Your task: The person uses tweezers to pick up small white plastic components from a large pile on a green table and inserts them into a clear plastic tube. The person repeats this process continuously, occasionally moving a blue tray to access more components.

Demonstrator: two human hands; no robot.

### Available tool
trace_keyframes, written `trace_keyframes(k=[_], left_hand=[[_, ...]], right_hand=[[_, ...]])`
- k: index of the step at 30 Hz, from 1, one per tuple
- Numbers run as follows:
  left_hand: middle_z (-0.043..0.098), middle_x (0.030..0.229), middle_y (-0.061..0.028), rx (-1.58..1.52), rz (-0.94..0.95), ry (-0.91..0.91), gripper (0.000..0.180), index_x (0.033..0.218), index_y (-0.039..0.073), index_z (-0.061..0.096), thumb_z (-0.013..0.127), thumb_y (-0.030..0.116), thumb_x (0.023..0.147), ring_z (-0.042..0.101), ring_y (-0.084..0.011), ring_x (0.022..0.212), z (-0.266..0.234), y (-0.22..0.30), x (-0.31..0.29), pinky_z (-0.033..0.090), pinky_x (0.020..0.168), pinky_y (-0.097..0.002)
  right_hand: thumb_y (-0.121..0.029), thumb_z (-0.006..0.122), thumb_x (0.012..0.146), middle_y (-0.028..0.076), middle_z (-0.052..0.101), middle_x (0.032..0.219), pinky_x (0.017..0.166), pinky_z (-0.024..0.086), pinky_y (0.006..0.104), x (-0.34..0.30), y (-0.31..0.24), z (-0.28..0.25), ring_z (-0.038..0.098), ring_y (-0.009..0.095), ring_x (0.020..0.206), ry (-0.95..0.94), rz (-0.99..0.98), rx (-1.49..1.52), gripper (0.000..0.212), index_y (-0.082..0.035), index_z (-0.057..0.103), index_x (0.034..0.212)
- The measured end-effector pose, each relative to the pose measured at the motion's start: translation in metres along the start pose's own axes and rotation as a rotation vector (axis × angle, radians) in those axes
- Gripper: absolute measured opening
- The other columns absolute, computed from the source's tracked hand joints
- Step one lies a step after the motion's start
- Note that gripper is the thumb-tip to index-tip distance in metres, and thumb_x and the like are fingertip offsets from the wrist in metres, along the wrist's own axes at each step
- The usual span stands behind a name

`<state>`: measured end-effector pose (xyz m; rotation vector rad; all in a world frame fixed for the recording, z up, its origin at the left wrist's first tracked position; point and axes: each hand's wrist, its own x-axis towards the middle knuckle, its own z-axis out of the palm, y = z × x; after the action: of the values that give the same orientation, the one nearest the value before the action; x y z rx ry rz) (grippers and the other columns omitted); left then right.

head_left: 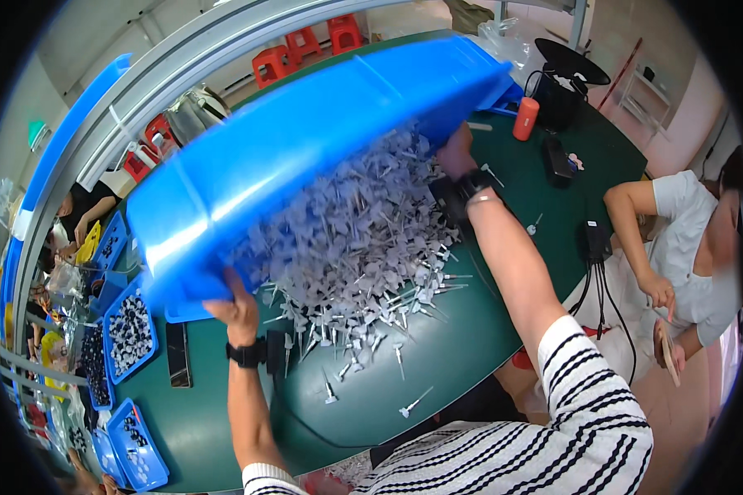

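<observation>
A large blue plastic bin (pixel 305 136) is tipped on its side above the green table (pixel 248 421), its open side facing me. My left hand (pixel 236 309) grips its near left edge, thumb up against the wall. At the right end, my right hand (pixel 456 155) holds the rim, its fingers partly hidden by the bin. Many small whitish plastic pieces with thin stems (pixel 363 239) spill out below it, the upper ones blurred by motion. They form a heap on the table between my forearms. Several loose pieces (pixel 330 388) lie scattered nearer me.
Blue trays of black and white parts (pixel 153 351) stand at the left beside a dark phone (pixel 178 355). A red cylinder (pixel 526 119), a black case (pixel 557 162) and a cabled black box (pixel 593 242) lie at the right. Another person (pixel 677 214) sits there. A metal frame (pixel 66 148) arches behind.
</observation>
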<state>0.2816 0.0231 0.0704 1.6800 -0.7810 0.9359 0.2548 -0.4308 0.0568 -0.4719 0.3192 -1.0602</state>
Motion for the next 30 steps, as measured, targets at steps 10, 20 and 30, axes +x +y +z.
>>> trace_keyframes(k=[10,20,30], left_hand=[[0.063,0.102,-0.0095,0.088,-0.226,0.028,0.027,0.111,-0.01,0.057,0.053,0.011,0.096,0.056,-0.0169,0.084,-0.014,-0.024,0.015,0.046,0.074,-0.0298],[0.064,0.104,-0.0102,-0.133,-0.201,0.11,0.025,0.113,-0.006,0.061,0.054,0.008,0.094,0.058,-0.0152,0.092,0.01,-0.016,0.06,0.044,0.083,-0.0297],[0.057,0.066,-0.0076,0.015,-0.429,-0.032,0.022,0.097,-0.004,0.062,0.055,0.014,0.085,0.052,-0.0137,0.06,0.07,-0.088,0.083,0.042,0.055,-0.0336]], right_hand=[[-0.031,0.057,0.09,0.009,0.065,0.096,0.071,0.055,0.0387,-0.026,-0.025,0.041,0.066,0.025,0.081,-0.034,-0.213,0.055,0.034,-0.003,0.059,0.109],[-0.028,0.058,0.091,0.007,0.062,0.086,0.062,0.053,0.0333,-0.002,-0.034,0.054,0.062,0.019,0.071,-0.168,-0.184,0.15,0.025,-0.003,0.059,0.095],[-0.035,0.053,0.095,0.006,0.061,0.085,0.078,0.051,0.0365,0.045,-0.002,0.032,0.058,0.02,0.078,-0.009,0.172,-0.056,0.026,-0.009,0.056,0.095]])
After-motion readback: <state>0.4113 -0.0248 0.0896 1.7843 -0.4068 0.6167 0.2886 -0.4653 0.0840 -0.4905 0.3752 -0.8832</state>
